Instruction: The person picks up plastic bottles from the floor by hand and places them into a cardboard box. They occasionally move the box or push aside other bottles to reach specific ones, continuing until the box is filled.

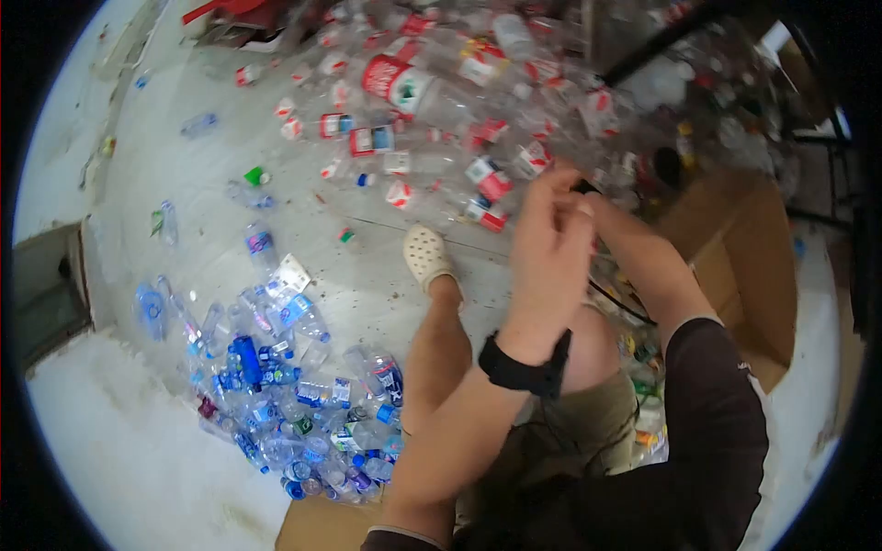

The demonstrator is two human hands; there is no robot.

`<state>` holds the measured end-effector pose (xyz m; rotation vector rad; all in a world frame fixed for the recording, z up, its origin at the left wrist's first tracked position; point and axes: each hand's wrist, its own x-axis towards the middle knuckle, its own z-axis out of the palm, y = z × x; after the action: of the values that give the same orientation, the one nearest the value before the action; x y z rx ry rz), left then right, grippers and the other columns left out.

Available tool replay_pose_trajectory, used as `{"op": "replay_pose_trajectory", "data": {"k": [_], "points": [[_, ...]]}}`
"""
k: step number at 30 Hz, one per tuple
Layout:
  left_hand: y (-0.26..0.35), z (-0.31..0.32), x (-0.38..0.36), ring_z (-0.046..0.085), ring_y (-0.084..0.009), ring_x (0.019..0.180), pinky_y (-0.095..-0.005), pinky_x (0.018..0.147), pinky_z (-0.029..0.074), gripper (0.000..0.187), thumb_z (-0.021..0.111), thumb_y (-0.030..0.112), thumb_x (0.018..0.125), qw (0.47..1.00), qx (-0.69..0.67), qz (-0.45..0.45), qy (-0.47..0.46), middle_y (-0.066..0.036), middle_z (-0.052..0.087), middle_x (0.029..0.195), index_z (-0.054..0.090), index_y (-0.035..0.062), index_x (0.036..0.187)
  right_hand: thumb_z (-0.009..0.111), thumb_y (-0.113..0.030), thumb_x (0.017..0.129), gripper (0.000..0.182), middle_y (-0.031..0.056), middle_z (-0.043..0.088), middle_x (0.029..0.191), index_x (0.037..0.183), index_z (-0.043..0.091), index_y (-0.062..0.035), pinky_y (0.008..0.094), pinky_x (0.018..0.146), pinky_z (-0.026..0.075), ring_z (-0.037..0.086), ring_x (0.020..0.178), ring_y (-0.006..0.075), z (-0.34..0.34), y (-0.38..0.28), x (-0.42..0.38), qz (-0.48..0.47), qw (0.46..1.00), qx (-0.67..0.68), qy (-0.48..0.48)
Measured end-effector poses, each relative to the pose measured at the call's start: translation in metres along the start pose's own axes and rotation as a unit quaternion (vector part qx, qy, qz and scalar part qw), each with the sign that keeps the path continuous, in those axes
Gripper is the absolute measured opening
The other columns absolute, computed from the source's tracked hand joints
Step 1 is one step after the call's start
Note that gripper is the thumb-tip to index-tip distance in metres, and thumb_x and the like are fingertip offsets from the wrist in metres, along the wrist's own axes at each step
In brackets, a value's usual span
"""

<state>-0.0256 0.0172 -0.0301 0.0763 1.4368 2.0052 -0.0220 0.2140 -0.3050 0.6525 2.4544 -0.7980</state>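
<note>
My left hand [550, 262], with a black band on its wrist, is raised in front of my body with its fingers curled together. Just beyond it and partly covered by it, my right hand [568, 188] has bent fingers and a dark strap at the wrist. The two hands meet or overlap; whatever lies between them is hidden. Behind the fingertips, clear bottles with red labels lie heaped, including a red-and-white labelled bottle [534, 158] close to my right hand. A larger clear bottle [432, 99] with a red and green label lies farther back.
Blue-labelled and clear bottles [303, 395] form a pile at the lower left. An open cardboard box [749, 266] stands at the right. Loose bottles and a green piece [254, 174] lie on the pale floor [322, 243]. My foot in a cream clog [425, 255] is between the piles.
</note>
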Motion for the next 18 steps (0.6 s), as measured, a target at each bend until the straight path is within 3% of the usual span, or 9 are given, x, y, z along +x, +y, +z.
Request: {"op": "replay_pose_trajectory", "data": {"k": [3, 4, 5, 8, 10, 11, 12, 15, 18], "points": [[-0.015, 0.009, 0.004, 0.055, -0.013, 0.078, -0.0256, 0.07, 0.044, 0.028, 0.046, 0.011, 0.088, 1.0, 0.005, 0.02, -0.013, -0.009, 0.058, 0.09, 0.046, 0.0002, 0.114, 0.075, -0.039, 0.062, 0.078, 0.0091, 0.051, 0.122, 0.125, 0.04, -0.0085, 0.0379, 0.094, 0.039, 0.049, 0.111, 0.0273, 0.017, 0.054, -0.013, -0.025, 0.914, 0.355, -0.197], [-0.014, 0.014, 0.001, 0.055, -0.0131, 0.078, -0.0255, 0.069, 0.044, 0.028, 0.046, 0.012, 0.088, 1.0, 0.014, 0.002, -0.011, -0.01, 0.059, 0.091, 0.046, 0.0, 0.113, 0.077, -0.043, 0.06, 0.081, 0.0105, 0.054, 0.118, 0.124, 0.044, -0.0054, 0.0329, 0.092, 0.039, 0.052, 0.107, 0.0241, -0.046, -0.011, -0.096, -0.139, 0.953, 0.263, -0.056], [-0.015, 0.019, -0.001, 0.055, -0.0136, 0.078, -0.0257, 0.069, 0.044, 0.028, 0.047, 0.012, 0.087, 1.0, 0.017, -0.004, -0.014, -0.01, 0.059, 0.091, 0.047, 0.0001, 0.113, 0.077, -0.043, 0.06, 0.081, 0.0105, 0.054, 0.118, 0.124, 0.044, -0.0054, 0.0329, 0.092, 0.039, 0.052, 0.107, 0.0241, -0.062, -0.025, -0.131, -0.111, 0.957, 0.265, -0.038], [-0.017, 0.032, -0.01, 0.055, -0.0154, 0.078, -0.0262, 0.069, 0.043, 0.028, 0.048, 0.012, 0.087, 0.999, -0.003, -0.017, -0.035, -0.011, 0.059, 0.093, 0.048, 0.0004, 0.112, 0.066, -0.024, 0.078, 0.046, 0.0064, 0.057, 0.103, 0.114, 0.05, -0.0009, 0.0303, 0.082, 0.045, 0.053, 0.094, 0.0134, -0.104, -0.025, -0.218, 0.028, 0.95, 0.308, 0.04], [-0.019, 0.036, -0.016, 0.056, -0.0159, 0.078, -0.0263, 0.07, 0.043, 0.029, 0.048, 0.013, 0.087, 0.999, 0.002, -0.017, -0.044, -0.011, 0.059, 0.095, 0.048, 0.0005, 0.113, 0.066, -0.024, 0.078, 0.049, 0.0067, 0.057, 0.104, 0.116, 0.048, 0.0012, 0.0292, 0.08, 0.045, 0.053, 0.091, 0.0126, -0.137, -0.016, -0.276, -0.085, 0.863, 0.486, 0.109], [-0.02, 0.038, -0.018, 0.056, -0.0165, 0.079, -0.0264, 0.072, 0.043, 0.029, 0.048, 0.013, 0.088, 0.999, 0.009, -0.012, -0.034, -0.011, 0.058, 0.096, 0.047, 0.0006, 0.114, 0.066, -0.025, 0.078, 0.053, 0.0056, 0.056, 0.105, 0.119, 0.045, 0.0019, 0.0295, 0.079, 0.046, 0.053, 0.092, 0.0127, -0.144, 0.022, -0.293, -0.025, 0.89, 0.442, 0.111], [-0.021, 0.04, -0.019, 0.056, -0.0165, 0.079, -0.0264, 0.072, 0.043, 0.029, 0.048, 0.013, 0.088, 0.999, 0.01, -0.016, -0.043, -0.011, 0.058, 0.096, 0.047, 0.0006, 0.114, 0.066, -0.025, 0.079, 0.054, 0.0054, 0.055, 0.107, 0.121, 0.043, 0.0006, 0.0299, 0.079, 0.046, 0.054, 0.092, 0.0131, -0.158, 0.021, -0.322, -0.046, 0.814, 0.556, 0.162], [-0.024, 0.047, -0.017, 0.055, -0.0126, 0.078, -0.0247, 0.071, 0.043, 0.028, 0.047, 0.014, 0.088, 0.999, 0.009, -0.024, -0.031, -0.01, 0.06, 0.093, 0.048, 0.0006, 0.113, 0.061, -0.021, 0.082, 0.047, 0.0045, 0.054, 0.102, 0.119, 0.043, -0.0003, 0.0307, 0.08, 0.045, 0.054, 0.09, 0.0145, -0.155, 0.123, -0.363, 0.039, 0.767, 0.55, 0.326], [-0.031, 0.056, -0.016, 0.055, -0.0121, 0.077, -0.0242, 0.07, 0.043, 0.027, 0.048, 0.014, 0.089, 0.998, 0.038, -0.019, -0.041, -0.009, 0.06, 0.092, 0.048, 0.0009, 0.112, 0.061, -0.022, 0.082, 0.036, 0.0039, 0.056, 0.091, 0.111, 0.051, -0.0025, 0.0275, 0.075, 0.043, 0.054, 0.088, 0.0129, -0.107, 0.272, -0.385, 0.274, 0.732, 0.563, 0.268]]}}
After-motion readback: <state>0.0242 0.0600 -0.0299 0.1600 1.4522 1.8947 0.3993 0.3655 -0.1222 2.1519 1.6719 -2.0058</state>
